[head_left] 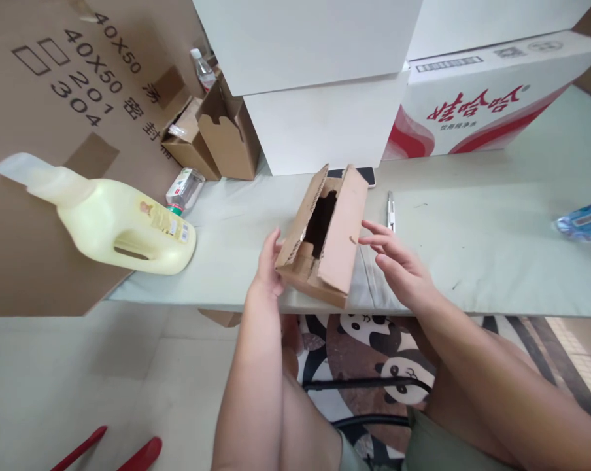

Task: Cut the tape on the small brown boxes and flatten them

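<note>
1. Head view, far left: a big brown carton with black printing stands behind a pale yellow jug, which leans on its side. Below, two red pieces show at the bottom edge, over the floor.
2. Next, a small clear bottle with a green cap lies on the pale tablecloth. Just behind it are two open brown boxes, and a white-capped bottle shows beyond them.
3. The left hand is at the left side of the small cardboard box, its thumb pointing up along the wall. The other fingers are mostly hidden, so I cannot tell how firmly they hold.
4. In the middle, the cardboard box sits at the near edge of the table, its top flaps parted over a dark inside. Behind it are a phone, partly covered, and stacked white boxes.
5. Right of it lies a cutter. The right hand has its fingers loosely spread, tips beside the right flap; whether they touch is unclear.
6. Farther right are a red-and-white carton and a blue bottle.
</note>
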`<state>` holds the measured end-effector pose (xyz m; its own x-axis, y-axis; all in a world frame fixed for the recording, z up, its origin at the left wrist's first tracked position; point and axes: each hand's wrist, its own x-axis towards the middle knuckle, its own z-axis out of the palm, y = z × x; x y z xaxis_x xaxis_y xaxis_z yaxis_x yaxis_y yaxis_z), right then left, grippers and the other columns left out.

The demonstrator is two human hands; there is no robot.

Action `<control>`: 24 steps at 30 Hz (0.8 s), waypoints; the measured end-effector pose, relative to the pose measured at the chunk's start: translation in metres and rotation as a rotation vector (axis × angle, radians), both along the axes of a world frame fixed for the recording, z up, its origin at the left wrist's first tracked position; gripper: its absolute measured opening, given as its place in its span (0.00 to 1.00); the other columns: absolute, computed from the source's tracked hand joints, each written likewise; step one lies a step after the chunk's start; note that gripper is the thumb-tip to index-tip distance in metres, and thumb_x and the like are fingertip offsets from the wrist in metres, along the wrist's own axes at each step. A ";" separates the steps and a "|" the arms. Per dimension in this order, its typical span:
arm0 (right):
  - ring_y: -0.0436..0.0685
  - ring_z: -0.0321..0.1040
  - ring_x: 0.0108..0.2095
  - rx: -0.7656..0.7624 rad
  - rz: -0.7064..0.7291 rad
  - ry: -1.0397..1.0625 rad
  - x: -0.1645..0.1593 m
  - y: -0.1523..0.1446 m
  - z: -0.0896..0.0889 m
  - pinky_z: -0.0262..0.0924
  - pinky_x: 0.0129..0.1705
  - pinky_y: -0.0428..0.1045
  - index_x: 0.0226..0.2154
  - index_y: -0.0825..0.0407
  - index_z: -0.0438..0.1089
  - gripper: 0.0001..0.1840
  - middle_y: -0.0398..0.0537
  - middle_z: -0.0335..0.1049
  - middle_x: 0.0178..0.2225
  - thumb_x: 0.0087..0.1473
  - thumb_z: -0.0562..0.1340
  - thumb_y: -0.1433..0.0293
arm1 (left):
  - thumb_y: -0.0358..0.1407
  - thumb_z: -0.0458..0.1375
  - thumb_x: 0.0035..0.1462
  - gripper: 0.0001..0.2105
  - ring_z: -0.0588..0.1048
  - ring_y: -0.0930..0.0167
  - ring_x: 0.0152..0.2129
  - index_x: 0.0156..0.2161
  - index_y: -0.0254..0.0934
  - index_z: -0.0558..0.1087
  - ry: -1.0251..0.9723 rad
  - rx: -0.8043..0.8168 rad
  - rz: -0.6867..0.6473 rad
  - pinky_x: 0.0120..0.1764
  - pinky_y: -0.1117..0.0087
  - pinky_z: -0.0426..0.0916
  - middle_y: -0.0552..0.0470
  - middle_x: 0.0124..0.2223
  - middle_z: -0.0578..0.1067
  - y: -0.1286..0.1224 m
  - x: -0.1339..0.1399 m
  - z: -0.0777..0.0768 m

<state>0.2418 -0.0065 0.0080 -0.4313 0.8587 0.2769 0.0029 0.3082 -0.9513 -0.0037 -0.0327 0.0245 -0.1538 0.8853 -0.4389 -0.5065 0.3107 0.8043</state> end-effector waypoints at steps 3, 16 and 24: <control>0.66 0.43 0.73 0.056 0.070 -0.109 0.001 -0.005 0.007 0.45 0.71 0.68 0.64 0.33 0.61 0.26 0.44 0.46 0.73 0.64 0.59 0.54 | 0.66 0.60 0.46 0.36 0.79 0.54 0.48 0.49 0.38 0.78 -0.071 0.117 -0.112 0.48 0.58 0.75 0.43 0.46 0.81 -0.007 -0.001 0.009; 0.70 0.59 0.67 -0.440 -0.037 -0.090 -0.002 0.007 -0.006 0.57 0.66 0.69 0.68 0.43 0.53 0.41 0.54 0.59 0.68 0.58 0.58 0.46 | 0.34 0.66 0.50 0.24 0.80 0.58 0.45 0.55 0.39 0.74 0.027 -0.005 0.029 0.45 0.60 0.76 0.44 0.45 0.82 -0.005 -0.007 -0.005; 0.67 0.48 0.72 -0.240 0.009 0.203 0.001 0.004 0.007 0.56 0.67 0.67 0.65 0.35 0.59 0.39 0.38 0.55 0.70 0.59 0.44 0.37 | 0.67 0.49 0.55 0.40 0.75 0.49 0.55 0.53 0.31 0.74 -0.181 0.080 -0.082 0.55 0.49 0.71 0.35 0.48 0.80 -0.009 -0.002 0.005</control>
<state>0.2431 -0.0023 0.0146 -0.3955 0.9065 0.1475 -0.1960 0.0736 -0.9778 -0.0059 -0.0415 0.0291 -0.0046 0.9249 -0.3802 -0.6208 0.2954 0.7262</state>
